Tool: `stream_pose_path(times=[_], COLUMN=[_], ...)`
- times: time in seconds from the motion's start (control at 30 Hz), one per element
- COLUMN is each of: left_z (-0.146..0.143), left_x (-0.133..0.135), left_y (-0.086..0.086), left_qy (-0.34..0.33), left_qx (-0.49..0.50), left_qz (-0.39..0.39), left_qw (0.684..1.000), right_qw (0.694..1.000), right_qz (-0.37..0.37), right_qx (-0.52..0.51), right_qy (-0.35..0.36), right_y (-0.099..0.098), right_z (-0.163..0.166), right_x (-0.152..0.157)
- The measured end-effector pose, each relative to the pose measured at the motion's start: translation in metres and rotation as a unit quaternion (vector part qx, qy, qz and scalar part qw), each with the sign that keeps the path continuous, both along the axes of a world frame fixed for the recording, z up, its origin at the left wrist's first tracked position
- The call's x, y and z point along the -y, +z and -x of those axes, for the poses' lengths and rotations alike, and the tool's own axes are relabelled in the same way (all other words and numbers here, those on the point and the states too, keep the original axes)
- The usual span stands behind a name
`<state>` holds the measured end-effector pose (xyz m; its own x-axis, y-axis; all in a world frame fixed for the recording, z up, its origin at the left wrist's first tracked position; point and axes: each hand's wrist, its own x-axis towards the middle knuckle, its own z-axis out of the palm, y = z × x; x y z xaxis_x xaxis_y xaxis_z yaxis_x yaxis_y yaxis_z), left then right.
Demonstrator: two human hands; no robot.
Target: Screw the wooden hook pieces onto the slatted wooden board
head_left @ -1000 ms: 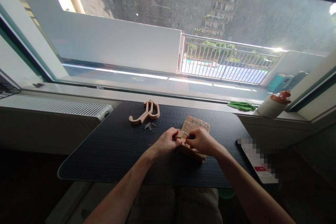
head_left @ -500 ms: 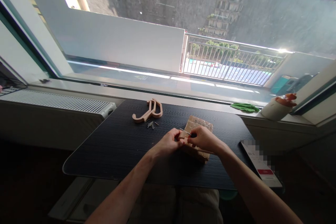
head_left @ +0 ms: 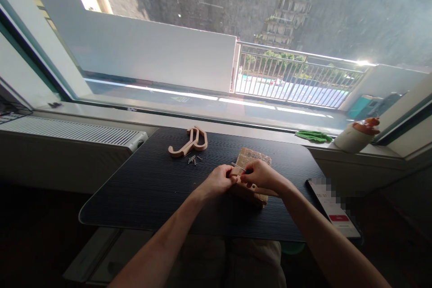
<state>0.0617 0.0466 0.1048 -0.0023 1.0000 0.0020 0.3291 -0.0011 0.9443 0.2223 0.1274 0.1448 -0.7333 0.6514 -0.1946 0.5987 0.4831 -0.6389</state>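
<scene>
Over a taped cardboard box (head_left: 254, 156) on the dark table, both hands work close together at a pale wooden piece (head_left: 262, 191). My left hand (head_left: 218, 180) is closed on its left end, thumb and fingers pinching. My right hand (head_left: 263, 173) is closed around what looks like a screwdriver (head_left: 239, 167), its thin metal shaft pointing up and left from a dark handle mostly hidden in the palm. The right fingertips reach down to the wood, which shows round holes. Whether a screw sits between them is too small to tell.
Curved wooden hook parts (head_left: 189, 143) lie at the table's back left, with several screws (head_left: 193, 159) before them. A phone (head_left: 332, 211) lies at the right edge. On the windowsill are a green cloth (head_left: 313, 136) and a white pot (head_left: 353, 137). A radiator (head_left: 74, 130) stands left.
The view has shifted slightly. My right hand has turned a little, and more of the wooden piece with its holes shows beneath it. Both hands keep their grip.
</scene>
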Motion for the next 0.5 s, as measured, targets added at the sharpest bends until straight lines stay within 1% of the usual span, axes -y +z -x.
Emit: stream_pose_path(times=[0.07,0.23,0.33,0.5], left_z=[-0.002,-0.008,-0.009,-0.009], left_x=[0.004,0.009,0.007,0.01], left_y=[0.004,0.013,0.011,0.007], left_qy=[0.006,-0.036,-0.047,-0.027], left_qx=[0.01,0.074,0.084,0.071], left_qz=[0.006,0.0,0.008,-0.01], left_qw=[1.0,0.997,0.995,0.997], right_qw=[1.0,1.0,1.0,0.999], right_qz=[0.0,-0.008,-0.019,-0.033], right_qx=[-0.002,0.003,0.011,0.012], right_qy=[0.0,0.014,0.013,0.004], right_y=[-0.001,-0.002,-0.001,0.003], right_z=[-0.002,-0.005,-0.005,-0.006], right_x=[-0.001,-0.003,-0.002,0.003])
